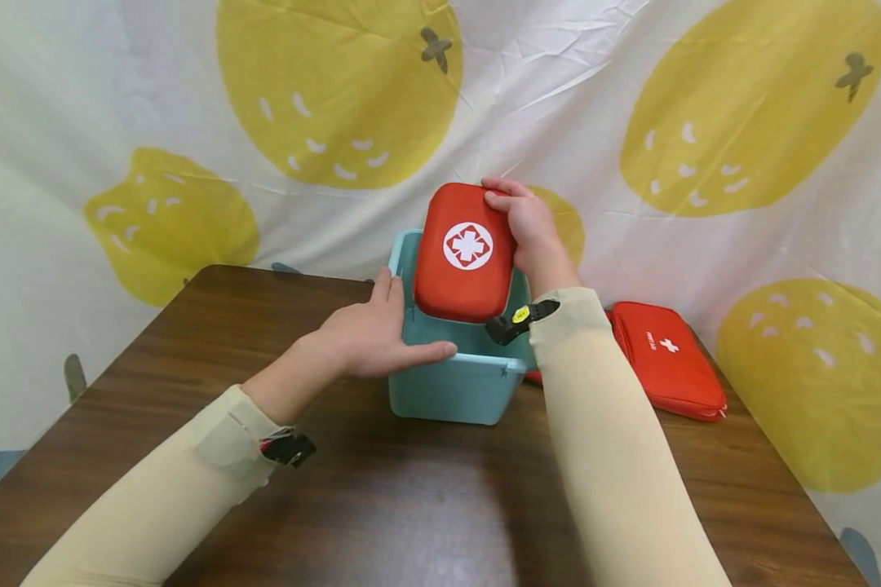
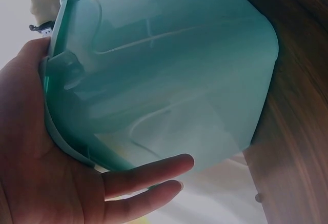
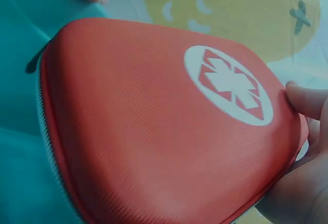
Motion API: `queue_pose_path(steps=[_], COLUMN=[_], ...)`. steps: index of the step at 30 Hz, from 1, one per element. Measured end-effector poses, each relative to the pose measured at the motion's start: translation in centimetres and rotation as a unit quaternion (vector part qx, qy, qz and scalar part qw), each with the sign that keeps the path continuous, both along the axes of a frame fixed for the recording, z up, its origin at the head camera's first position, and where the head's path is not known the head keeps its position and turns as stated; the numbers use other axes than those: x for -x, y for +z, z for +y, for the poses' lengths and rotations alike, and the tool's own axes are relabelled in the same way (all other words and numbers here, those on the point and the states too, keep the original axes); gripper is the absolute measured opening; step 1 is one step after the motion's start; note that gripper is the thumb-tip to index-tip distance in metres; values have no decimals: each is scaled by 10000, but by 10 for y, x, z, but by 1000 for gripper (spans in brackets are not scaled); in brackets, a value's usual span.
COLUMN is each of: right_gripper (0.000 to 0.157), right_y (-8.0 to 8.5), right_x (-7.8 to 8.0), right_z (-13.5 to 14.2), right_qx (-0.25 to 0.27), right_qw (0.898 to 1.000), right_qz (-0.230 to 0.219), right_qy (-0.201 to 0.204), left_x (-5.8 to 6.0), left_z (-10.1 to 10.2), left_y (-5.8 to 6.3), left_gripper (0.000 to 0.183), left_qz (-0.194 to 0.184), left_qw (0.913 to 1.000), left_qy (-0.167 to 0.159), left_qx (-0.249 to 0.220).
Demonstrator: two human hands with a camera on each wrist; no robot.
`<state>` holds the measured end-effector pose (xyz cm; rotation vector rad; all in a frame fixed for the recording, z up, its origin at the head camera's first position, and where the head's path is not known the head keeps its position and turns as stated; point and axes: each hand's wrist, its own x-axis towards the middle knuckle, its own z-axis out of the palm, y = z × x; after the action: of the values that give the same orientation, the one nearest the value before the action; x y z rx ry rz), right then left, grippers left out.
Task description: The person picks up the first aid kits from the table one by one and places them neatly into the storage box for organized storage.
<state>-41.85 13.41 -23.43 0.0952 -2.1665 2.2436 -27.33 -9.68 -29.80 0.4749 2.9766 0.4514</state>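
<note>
Red first-aid case (image 1: 465, 259), pinched at one corner by the right hand (image 1: 530, 224) mid-frame, could swivel loose, since the straight-fingered left hand (image 1: 367, 336) only touches the teal bin (image 1: 444, 395).

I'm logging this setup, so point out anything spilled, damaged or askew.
Nothing looks spilled or damaged. The red case is tilted at the opening of the teal bin, but the right hand holds it, so that seems unremarkable. The backdrop is creased near its top middle, a minor flaw.

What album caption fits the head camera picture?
Right grip holds a red case at the mouth of a teal bin; left grip touches the bin.
</note>
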Motion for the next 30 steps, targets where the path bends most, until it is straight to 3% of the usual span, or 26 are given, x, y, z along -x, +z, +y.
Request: queue_pose_path(steps=[6, 15, 25, 30], right_gripper=[42, 42, 41, 43], right_y=[-12, -24, -32, -34], right_x=[0, 2, 0, 0], right_z=[0, -7, -7, -7], right_qx=[-189, -1002, -2426, -2708], right_qw=[9996, 9914, 9557, 9419], right_qz=[-61, -289, -293, -513], right_qy=[201, 794, 1641, 1918], left_x=[-1, -2, -1, -1], left_z=[-3, -8, -8, -9], left_y=[1, 2, 0, -1], left_gripper=[137, 137, 138, 137], left_qz=[28, -2, 40, 11], left_qw=[10000, 10000, 10000, 10000], left_qy=[14, 79, 56, 69], left_qx=[18, -29, 21, 32])
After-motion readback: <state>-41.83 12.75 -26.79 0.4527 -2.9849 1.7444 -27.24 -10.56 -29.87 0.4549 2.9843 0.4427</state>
